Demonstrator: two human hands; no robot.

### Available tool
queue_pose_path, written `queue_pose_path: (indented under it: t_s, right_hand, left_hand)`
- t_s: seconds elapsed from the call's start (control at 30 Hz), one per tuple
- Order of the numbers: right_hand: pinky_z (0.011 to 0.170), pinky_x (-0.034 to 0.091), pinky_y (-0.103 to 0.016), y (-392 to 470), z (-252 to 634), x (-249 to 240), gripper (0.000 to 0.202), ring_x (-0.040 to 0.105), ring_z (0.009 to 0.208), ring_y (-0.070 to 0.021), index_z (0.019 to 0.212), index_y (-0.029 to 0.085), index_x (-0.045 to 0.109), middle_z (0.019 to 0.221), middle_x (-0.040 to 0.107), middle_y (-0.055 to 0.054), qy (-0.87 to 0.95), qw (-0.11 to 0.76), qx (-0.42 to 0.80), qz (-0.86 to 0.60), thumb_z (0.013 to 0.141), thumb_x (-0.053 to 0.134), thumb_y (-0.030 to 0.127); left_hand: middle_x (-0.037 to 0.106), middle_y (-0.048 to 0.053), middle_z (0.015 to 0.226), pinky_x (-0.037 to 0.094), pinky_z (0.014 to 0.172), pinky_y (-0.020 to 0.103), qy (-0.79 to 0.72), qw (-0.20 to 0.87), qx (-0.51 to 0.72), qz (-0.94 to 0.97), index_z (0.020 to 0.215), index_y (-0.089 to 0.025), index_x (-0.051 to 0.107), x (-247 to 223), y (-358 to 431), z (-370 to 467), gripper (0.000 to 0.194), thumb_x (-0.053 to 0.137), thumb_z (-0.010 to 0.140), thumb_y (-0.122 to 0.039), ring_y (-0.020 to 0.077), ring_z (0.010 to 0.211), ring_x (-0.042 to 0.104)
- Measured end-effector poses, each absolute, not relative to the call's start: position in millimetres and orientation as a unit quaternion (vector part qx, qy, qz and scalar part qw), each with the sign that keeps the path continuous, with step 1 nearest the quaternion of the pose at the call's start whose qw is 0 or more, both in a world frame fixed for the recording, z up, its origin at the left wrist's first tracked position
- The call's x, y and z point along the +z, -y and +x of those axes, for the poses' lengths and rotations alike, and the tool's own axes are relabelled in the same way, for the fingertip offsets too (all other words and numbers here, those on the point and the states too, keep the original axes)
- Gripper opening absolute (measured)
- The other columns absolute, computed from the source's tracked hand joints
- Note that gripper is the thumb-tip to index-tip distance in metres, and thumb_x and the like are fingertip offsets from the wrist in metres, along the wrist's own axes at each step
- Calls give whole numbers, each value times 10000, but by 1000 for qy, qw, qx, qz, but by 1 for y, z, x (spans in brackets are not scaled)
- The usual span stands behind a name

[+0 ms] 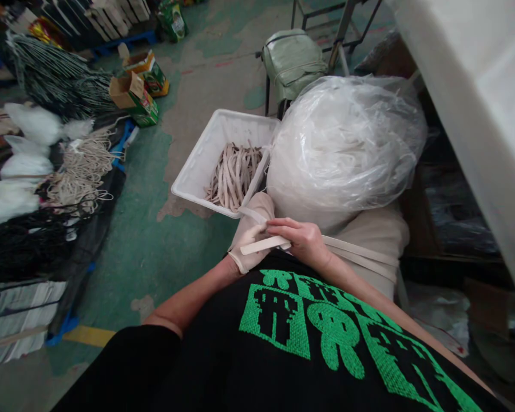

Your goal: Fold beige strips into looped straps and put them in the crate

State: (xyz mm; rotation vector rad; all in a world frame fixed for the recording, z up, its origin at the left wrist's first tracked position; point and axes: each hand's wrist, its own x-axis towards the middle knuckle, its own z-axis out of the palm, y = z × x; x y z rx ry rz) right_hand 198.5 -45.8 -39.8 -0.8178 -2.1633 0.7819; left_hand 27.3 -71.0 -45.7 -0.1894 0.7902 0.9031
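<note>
My left hand [249,250], in a pale glove, is closed around a flat cream strap [264,245] in front of my body. Bare and bent inward, my right hand [304,237] meets it, with fingers pressed on the same strap near the left fingertips. One strap end points left across the glove, and another pale piece [252,214] sticks up toward the bin. More cream straps [360,250] run out to the right behind my right forearm. Just beyond my hands, a white plastic bin [193,166] contains a heap of beige straps [234,174].
A big bundle in transparent plastic [343,143] stands right of the bin. Behind it, a green wrapped package [292,60] rests on a stand. A white tabletop [476,86] juts in at upper right. Cords [83,166] and open cartons [133,97] lie on the left.
</note>
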Motion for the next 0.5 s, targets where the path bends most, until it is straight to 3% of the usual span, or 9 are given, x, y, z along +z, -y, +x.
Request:
queue_pose_path:
  t_s: [0.17, 0.33, 0.5]
  right_hand:
    - [623, 529, -261, 41, 205, -19, 181, 680, 659, -153, 884, 198, 779, 767, 751, -39, 757, 356, 415, -359, 915, 632, 299]
    - [543, 513, -294, 55, 248, 26, 258, 629, 574, -170, 784, 216, 768, 673, 704, -40, 628, 326, 604, -366, 831, 748, 468]
    - [526, 505, -306, 67, 282, 50, 281, 616, 567, -187, 746, 253, 774, 641, 686, -55, 630, 306, 638, -320, 827, 750, 521]
  left_hand:
    - [736, 161, 1016, 554, 925, 457, -352, 845, 392, -89, 1155, -82, 654, -64, 73, 14, 389, 506, 972, -391, 283, 940, 723]
    - [739, 164, 910, 596, 811, 352, -445, 739, 481, -157, 1224, -36, 627, -88, 34, -22, 458, 472, 1006, -408, 228, 831, 733]
    - [700, 47, 730, 568, 676, 228, -496, 626, 585, -139, 1278, -97, 604, -97, -19, -61, 358, 381, 1049, -258, 117, 613, 673]
